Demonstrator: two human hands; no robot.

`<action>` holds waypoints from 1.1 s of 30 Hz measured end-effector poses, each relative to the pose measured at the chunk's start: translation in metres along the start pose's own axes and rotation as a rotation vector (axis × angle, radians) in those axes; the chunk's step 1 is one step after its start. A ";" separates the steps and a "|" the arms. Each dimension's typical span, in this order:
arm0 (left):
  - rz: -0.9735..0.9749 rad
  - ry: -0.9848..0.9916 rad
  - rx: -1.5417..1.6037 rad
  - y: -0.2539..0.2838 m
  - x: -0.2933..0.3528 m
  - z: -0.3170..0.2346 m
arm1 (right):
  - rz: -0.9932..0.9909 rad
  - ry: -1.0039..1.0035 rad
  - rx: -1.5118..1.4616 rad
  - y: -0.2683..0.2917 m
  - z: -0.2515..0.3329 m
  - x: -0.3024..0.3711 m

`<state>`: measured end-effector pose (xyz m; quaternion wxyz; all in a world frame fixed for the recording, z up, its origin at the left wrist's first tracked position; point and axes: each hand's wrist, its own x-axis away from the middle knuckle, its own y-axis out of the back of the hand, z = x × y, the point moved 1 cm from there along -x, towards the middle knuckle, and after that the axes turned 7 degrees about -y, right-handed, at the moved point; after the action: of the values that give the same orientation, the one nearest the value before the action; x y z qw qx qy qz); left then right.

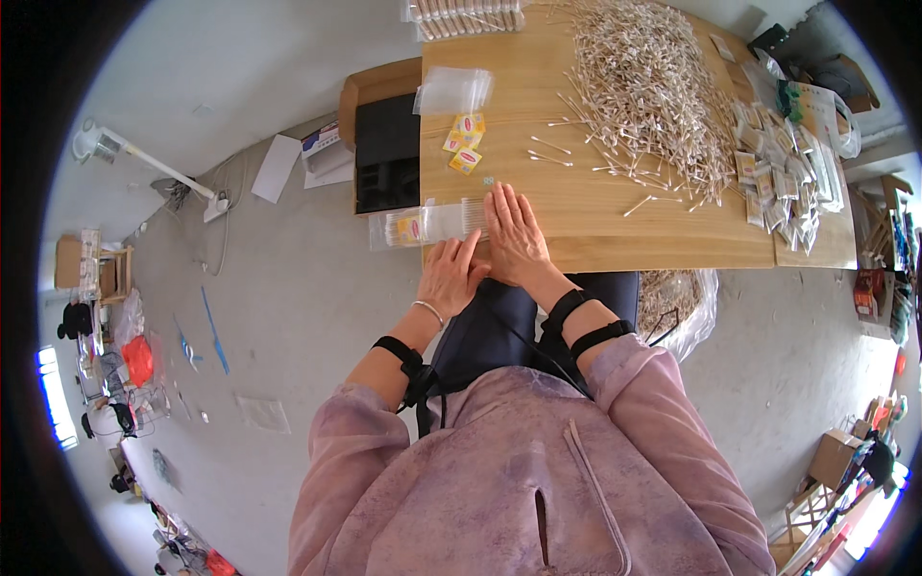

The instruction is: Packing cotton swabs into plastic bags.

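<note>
At the bench's (615, 233) near-left corner, my right hand (517, 240) lies flat, perhaps steadying cotton swabs (472, 216); my left hand's (449, 278) grip I can't tell.

Passable along front edge of desk (672, 240), right of right hand (515, 235); blocked toward far edge by swab heap (653, 96), toward right edge by packets (783, 182).

So it's a fisheye up on the person's head, left one of a side-by-side pair, aimed pretty steeply down at the fingers (503, 204), which land a bit above mid-frame. Near enough that the purple top (451, 490) fills the bottom behind them, wide enough to get the worktop (595, 235) ahead and floor (240, 336) either side, edges bowing.
</note>
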<state>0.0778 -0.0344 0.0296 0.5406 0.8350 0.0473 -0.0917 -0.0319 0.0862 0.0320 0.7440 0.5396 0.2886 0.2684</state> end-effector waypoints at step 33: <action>0.022 0.121 -0.078 0.003 -0.023 -0.006 | -0.024 0.005 -0.016 -0.006 -0.001 0.000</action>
<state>0.0562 -0.0296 0.0394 0.5697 0.8178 0.0740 -0.0333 -0.0325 0.0852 0.0256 0.7507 0.5295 0.2945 0.2632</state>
